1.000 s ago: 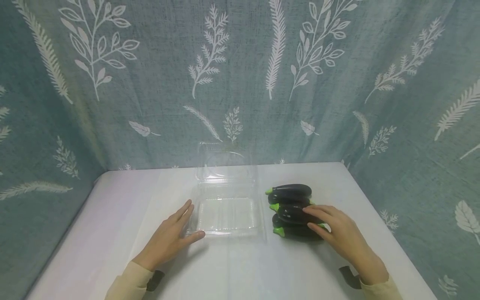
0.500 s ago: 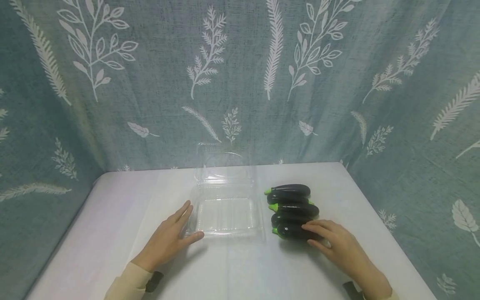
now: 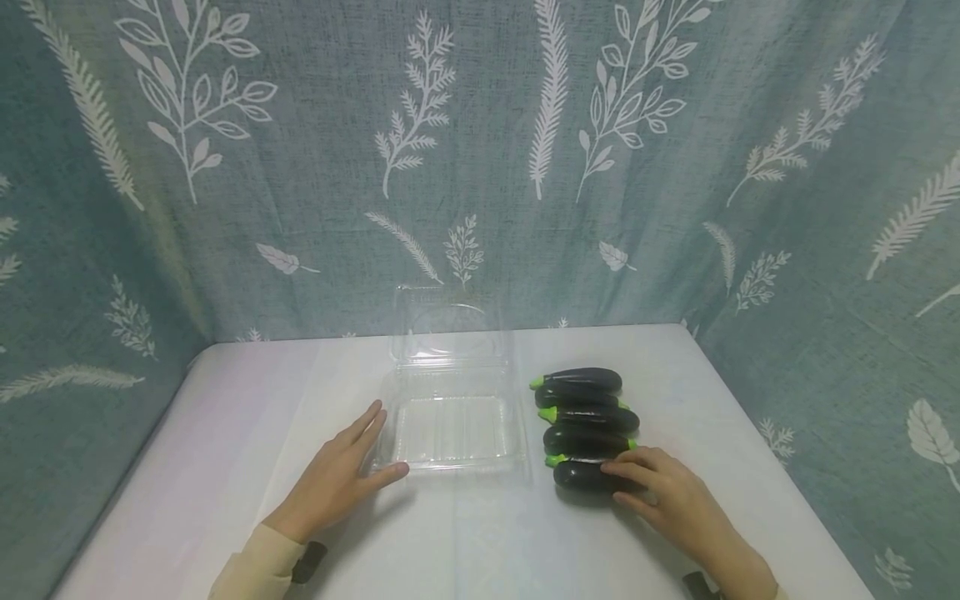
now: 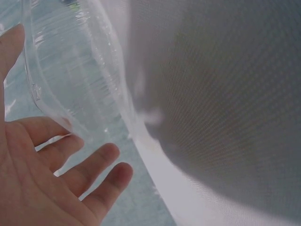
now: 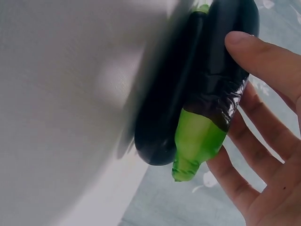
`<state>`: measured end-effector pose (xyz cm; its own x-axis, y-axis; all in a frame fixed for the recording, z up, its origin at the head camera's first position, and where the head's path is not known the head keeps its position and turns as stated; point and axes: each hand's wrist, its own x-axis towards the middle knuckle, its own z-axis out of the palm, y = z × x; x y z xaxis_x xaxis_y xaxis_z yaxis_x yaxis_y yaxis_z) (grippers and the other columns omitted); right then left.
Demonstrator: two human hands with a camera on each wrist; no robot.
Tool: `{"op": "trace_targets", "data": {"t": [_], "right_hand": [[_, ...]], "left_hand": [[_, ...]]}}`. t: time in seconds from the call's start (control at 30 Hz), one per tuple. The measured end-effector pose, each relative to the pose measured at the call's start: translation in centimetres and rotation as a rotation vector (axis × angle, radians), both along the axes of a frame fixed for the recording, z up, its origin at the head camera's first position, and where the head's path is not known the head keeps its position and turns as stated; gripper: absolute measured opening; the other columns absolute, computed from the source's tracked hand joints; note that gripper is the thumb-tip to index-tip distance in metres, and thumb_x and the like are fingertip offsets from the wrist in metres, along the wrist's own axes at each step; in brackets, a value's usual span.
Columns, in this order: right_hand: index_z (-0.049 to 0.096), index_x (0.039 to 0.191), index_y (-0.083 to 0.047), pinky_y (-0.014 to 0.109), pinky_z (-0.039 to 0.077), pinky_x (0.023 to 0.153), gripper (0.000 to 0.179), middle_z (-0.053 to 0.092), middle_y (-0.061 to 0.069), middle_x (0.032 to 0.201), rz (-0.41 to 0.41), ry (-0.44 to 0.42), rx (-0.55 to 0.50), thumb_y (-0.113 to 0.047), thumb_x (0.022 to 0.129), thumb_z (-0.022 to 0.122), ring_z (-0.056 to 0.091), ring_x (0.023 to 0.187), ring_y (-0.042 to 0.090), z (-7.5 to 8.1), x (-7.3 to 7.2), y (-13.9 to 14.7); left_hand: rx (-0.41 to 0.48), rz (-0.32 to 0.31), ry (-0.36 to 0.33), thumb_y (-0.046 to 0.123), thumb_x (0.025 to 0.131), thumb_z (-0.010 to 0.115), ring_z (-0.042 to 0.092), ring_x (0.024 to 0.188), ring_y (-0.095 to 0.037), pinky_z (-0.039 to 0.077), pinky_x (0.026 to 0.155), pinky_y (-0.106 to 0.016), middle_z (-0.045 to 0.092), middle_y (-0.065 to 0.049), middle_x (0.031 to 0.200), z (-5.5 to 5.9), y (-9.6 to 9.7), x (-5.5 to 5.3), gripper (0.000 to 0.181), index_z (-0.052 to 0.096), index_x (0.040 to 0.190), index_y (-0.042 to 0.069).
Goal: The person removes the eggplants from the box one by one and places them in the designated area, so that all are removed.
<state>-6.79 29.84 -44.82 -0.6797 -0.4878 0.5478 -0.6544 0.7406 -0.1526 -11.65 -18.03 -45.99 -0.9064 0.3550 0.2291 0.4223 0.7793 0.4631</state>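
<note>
Several dark purple eggplants with green stems lie in a row right of centre in the head view, the farthest eggplant [image 3: 581,380] at the back. My right hand [image 3: 667,500] holds the nearest eggplant [image 3: 581,477] between thumb and fingers. In the right wrist view this held eggplant [image 5: 218,61] points its green stem toward the hand, and a second eggplant [image 5: 164,108] lies alongside it. My left hand [image 3: 337,475], fingers spread and relaxed, rests beside a clear plastic clamshell container [image 3: 521,433]. Its fingertips are right at the container's left edge in the left wrist view.
The container's clear lid [image 3: 450,333] stands raised at the back of its tray. A white table [image 3: 480,550] carries everything. Behind and at both sides hangs a blue-green curtain [image 3: 480,167] with white leaf prints.
My right hand has moved from the middle of the row toward the near side. The eggplants now lie more spread out, with one at the front in my fingers. My left hand stays put.
</note>
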Motion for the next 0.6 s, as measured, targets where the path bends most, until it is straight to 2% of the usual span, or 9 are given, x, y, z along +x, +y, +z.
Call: {"op": "trace_targets", "data": {"t": [0.27,0.6], "right_hand": [[0.077,0.112,-0.023,0.034,0.054,0.084,0.053,0.069,-0.003,0.110,0.034,0.008,0.028,-0.018,0.062,0.094,0.066,0.098,0.017,-0.7,-0.2,-0.2],[0.076,0.114,-0.021,0.034,0.055,0.085,0.054,0.069,-0.003,0.110,-0.002,0.000,0.036,-0.019,0.063,0.095,0.066,0.099,0.016,-1.4,-0.1,0.1]], "left_hand": [[-0.003,0.002,-0.003,0.062,0.093,0.063,0.038,0.142,-0.044,0.036,0.111,-0.063,0.028,-0.015,0.164,0.0,-0.1,0.0,0.094,0.035,0.156,-0.002],[-0.001,0.012,-0.006,0.064,0.092,0.063,0.038,0.142,-0.044,0.036,0.111,-0.063,0.028,-0.015,0.164,-0.1,-0.1,0.0,0.095,0.034,0.156,-0.001]]}}
